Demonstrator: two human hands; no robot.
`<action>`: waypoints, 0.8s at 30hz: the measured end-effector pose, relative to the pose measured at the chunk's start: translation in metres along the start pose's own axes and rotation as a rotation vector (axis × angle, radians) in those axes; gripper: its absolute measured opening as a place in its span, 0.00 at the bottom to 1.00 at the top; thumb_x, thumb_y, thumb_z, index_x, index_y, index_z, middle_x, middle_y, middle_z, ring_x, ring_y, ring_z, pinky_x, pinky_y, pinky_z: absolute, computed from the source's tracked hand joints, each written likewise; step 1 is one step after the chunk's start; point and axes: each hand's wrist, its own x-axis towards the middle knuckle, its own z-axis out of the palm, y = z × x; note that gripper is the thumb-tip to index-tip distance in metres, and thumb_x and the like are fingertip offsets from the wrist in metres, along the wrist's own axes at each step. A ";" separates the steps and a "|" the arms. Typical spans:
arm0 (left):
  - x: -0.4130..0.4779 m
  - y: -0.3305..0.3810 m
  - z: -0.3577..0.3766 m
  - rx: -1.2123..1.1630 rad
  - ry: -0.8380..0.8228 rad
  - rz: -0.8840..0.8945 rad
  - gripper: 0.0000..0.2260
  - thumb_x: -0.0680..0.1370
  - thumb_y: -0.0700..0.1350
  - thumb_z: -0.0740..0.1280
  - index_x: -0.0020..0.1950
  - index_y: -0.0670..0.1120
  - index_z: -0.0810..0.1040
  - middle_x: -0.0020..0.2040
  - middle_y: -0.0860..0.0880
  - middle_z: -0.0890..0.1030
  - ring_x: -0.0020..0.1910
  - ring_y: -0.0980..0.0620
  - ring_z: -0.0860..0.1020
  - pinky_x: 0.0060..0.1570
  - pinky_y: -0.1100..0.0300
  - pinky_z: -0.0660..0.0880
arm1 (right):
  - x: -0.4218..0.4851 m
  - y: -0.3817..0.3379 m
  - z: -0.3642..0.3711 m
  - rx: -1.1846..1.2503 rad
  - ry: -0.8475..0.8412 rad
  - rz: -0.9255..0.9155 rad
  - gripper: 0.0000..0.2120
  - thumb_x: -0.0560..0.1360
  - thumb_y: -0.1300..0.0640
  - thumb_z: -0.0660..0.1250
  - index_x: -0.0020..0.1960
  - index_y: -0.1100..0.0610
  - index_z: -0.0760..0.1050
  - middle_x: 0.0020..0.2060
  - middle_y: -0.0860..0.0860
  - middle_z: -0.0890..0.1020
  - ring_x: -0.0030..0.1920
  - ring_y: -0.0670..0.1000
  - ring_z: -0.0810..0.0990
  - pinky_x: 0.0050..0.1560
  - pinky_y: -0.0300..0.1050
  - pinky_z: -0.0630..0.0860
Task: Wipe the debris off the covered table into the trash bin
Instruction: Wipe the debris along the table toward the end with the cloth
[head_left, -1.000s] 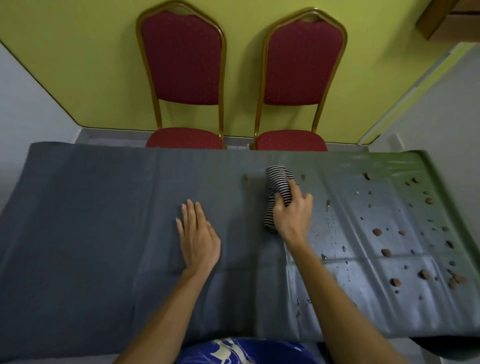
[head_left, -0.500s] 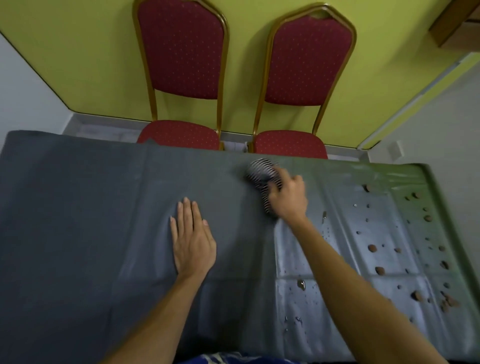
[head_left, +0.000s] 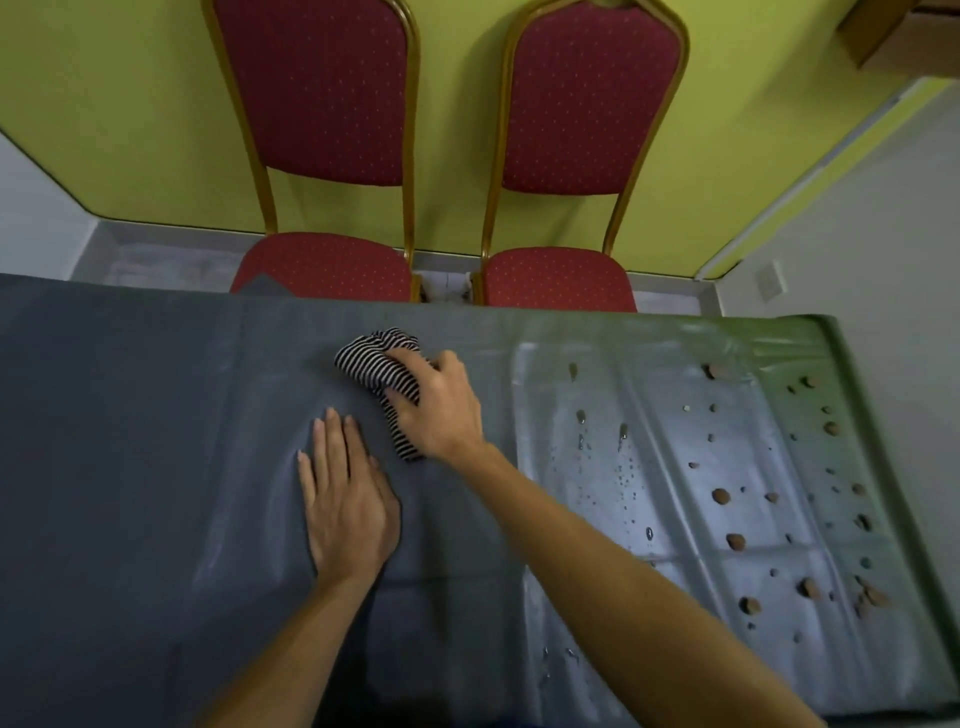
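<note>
"Yellow-green wall, two red chairs (head_left: 332, 156) behind, and a long table under a dark grey cover (head_left: 130, 441). What am I working with?"

"Your right hand (head_left: 441, 410) is clamped on a striped cloth (head_left: 376, 358), bunched and pressed to the cover near the far edge, about mid-table. Your left hand (head_left: 345, 499) lies flat, fingers spread and holding nothing, just beside the cloth, pinning the cover."

"And the debris?"

"Brown crumbs (head_left: 735, 540) and water drops are scattered over the right end, well apart from the cloth. I see no trash bin in view."

"So how do I do this stroke well?"

"I'd keep the left palm down so the cover doesn't ruck, flatten the cloth, and sweep rightward in one long pass, herding the crumbs to the end."

"Any change from a second ago?"

"The cloth has slid left and toward the far edge; it now sits next to the left hand, which has stayed planted."
</note>
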 end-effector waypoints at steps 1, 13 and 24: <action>0.000 0.001 -0.001 -0.011 0.003 -0.002 0.25 0.82 0.47 0.48 0.79 0.38 0.58 0.80 0.41 0.56 0.80 0.45 0.52 0.77 0.43 0.52 | 0.005 0.009 -0.007 -0.003 0.006 -0.002 0.23 0.76 0.50 0.69 0.70 0.46 0.70 0.54 0.56 0.72 0.55 0.59 0.73 0.49 0.56 0.79; 0.001 0.001 -0.003 -0.031 -0.010 -0.014 0.26 0.82 0.47 0.48 0.79 0.38 0.58 0.80 0.42 0.55 0.80 0.45 0.51 0.78 0.44 0.50 | 0.053 0.078 -0.086 0.018 0.353 0.527 0.24 0.78 0.51 0.66 0.73 0.45 0.67 0.60 0.57 0.70 0.61 0.60 0.73 0.62 0.57 0.73; 0.001 0.002 -0.004 -0.056 0.003 -0.010 0.26 0.82 0.48 0.48 0.78 0.38 0.60 0.80 0.42 0.58 0.80 0.45 0.53 0.78 0.44 0.51 | -0.028 0.073 -0.049 -0.069 0.119 0.038 0.24 0.76 0.51 0.68 0.71 0.46 0.72 0.52 0.56 0.74 0.48 0.58 0.75 0.45 0.54 0.80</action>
